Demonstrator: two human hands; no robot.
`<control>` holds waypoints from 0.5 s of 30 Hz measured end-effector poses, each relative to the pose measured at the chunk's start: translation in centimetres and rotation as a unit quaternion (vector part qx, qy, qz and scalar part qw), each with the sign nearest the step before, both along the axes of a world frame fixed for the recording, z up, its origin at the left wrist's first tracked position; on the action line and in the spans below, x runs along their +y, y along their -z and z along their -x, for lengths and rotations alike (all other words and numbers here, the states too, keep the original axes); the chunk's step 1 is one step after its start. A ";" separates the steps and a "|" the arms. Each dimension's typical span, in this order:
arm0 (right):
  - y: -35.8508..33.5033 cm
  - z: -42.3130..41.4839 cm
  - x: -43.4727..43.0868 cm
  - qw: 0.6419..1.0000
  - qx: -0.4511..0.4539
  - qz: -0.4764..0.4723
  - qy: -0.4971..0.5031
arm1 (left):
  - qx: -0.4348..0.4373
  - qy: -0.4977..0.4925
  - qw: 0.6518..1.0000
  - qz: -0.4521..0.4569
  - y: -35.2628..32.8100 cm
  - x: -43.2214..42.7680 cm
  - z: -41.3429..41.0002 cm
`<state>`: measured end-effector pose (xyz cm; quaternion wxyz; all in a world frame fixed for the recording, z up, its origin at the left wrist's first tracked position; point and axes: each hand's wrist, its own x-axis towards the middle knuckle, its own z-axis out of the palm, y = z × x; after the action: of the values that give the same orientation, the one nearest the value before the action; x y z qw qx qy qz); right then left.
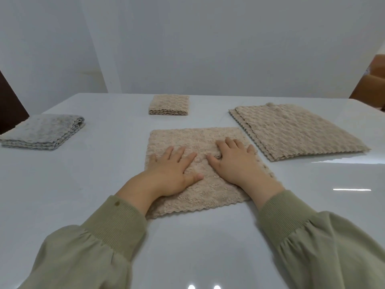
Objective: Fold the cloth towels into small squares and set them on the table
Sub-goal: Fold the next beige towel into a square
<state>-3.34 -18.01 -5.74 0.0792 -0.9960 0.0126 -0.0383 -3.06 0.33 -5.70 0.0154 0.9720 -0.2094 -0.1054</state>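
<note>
- Head view: a glossy white table (83,184) stands against a plain pale wall (208,49).
- A beige towel (200,138) lies flat near the table's near edge, at its middle.
- The left hand (173,172) and right hand (237,163) press flat on it, fingers spread, pinching nothing.
- A small folded beige square (169,105) sits by the far edge.
- A beige stack (295,130) lies toward the right edge, a grey stack (41,131) at the left.

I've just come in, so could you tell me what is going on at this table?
A person is folding cloth towels. Both hands, left hand and right hand, press flat on a beige towel spread on the white table. One small folded square lies beyond it, a beige stack waits on the right, a grey stack on the left.
</note>
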 end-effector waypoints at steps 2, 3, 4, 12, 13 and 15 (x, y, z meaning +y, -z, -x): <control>-0.1 0.3 0.1 1.000 -0.014 0.008 0.004 | 0.004 0.005 1.000 -0.001 0.0 0.3 -0.5; -0.2 0.5 0.1 1.000 -0.024 0.020 0.004 | 0.007 0.010 1.000 -0.002 -0.1 0.5 -0.7; -0.3 0.8 0.2 0.999 -0.034 0.032 0.001 | 0.009 0.014 1.000 -0.003 -0.2 0.8 -1.0; -0.1 2.3 0.4 0.993 0.063 0.039 -0.091 | 0.029 0.017 0.999 -0.012 -0.4 2.5 -1.7; 0.0 2.3 0.2 0.992 0.085 0.046 -0.081 | 0.028 0.018 0.999 -0.014 -0.5 2.5 -1.6; -0.2 2.4 -0.2 0.990 0.117 0.052 -0.062 | 0.022 0.019 0.999 -0.021 -0.9 2.5 -1.3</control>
<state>-5.72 -18.25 -5.59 0.0273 -0.9953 -0.0421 0.0829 -1.72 2.88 -4.85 -0.0020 0.9653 -0.2254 -0.1317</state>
